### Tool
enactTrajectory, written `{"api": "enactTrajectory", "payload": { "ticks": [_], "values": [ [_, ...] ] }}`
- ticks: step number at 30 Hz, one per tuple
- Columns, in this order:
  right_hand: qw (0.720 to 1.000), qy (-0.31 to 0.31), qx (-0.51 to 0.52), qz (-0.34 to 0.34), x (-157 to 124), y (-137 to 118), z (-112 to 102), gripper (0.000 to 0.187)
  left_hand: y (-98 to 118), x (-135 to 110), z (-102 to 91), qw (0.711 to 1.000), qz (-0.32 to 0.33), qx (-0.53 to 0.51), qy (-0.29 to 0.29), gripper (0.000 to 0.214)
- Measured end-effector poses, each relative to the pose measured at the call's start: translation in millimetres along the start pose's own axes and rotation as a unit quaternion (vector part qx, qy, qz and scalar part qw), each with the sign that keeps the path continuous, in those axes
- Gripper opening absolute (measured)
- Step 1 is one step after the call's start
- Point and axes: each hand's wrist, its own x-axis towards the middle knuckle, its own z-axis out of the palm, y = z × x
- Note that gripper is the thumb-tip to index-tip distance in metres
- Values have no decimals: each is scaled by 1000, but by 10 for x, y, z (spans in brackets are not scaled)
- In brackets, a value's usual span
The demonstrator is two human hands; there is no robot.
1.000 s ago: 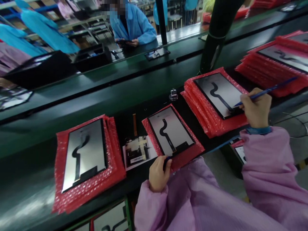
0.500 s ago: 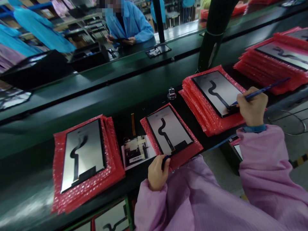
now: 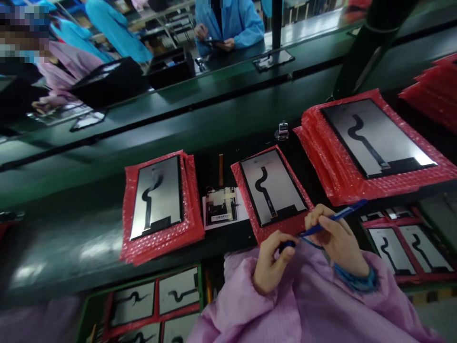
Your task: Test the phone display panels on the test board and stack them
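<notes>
My right hand [image 3: 339, 238] grips a blue pen [image 3: 348, 212], its tip pointing left toward my other hand. Between the thumb and fingers of my left hand [image 3: 271, 264] is a small dark blue pen cap [image 3: 286, 245], partly hidden. The pen tip is close to the cap; whether they touch I cannot tell. Just beyond both hands, a display panel [image 3: 289, 190] with a black flex cable lies face down on red bubble wrap [image 3: 266, 232]. To the right, another display panel [image 3: 400, 138] rests on a stack of red bubble bags [image 3: 317, 157].
At left, a third panel [image 3: 162, 190] tops more red bubble wrap [image 3: 194, 214]. A small circuit assembly [image 3: 221, 205] and an orange flex strip [image 3: 221, 169] lie between. Green-edged crates [image 3: 203, 290] with panels sit below the bench. A co-worker in blue [image 3: 246, 24] stands across.
My right hand has come back from the right-hand panel with the pen, down beside my left hand. The view has swung, so the bench items appear shifted. The left hand still holds the cap.
</notes>
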Motion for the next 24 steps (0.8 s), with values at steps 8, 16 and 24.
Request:
{"api": "enactTrajectory", "payload": {
  "ticks": [8, 16, 24],
  "values": [
    [996, -31, -75, 26, 9, 183, 5, 35, -55, -11, -52, 1000, -4, -9, -8, 45],
    [970, -65, -230, -36, 12, 159, 116, 35, -80, -45, 5, 993, -54, -107, -5, 47],
    [954, -101, -269, -82, -113, 394, 216, 39, -5, -28, -32, 998, 22, -65, -1, 47]
  ]
}}
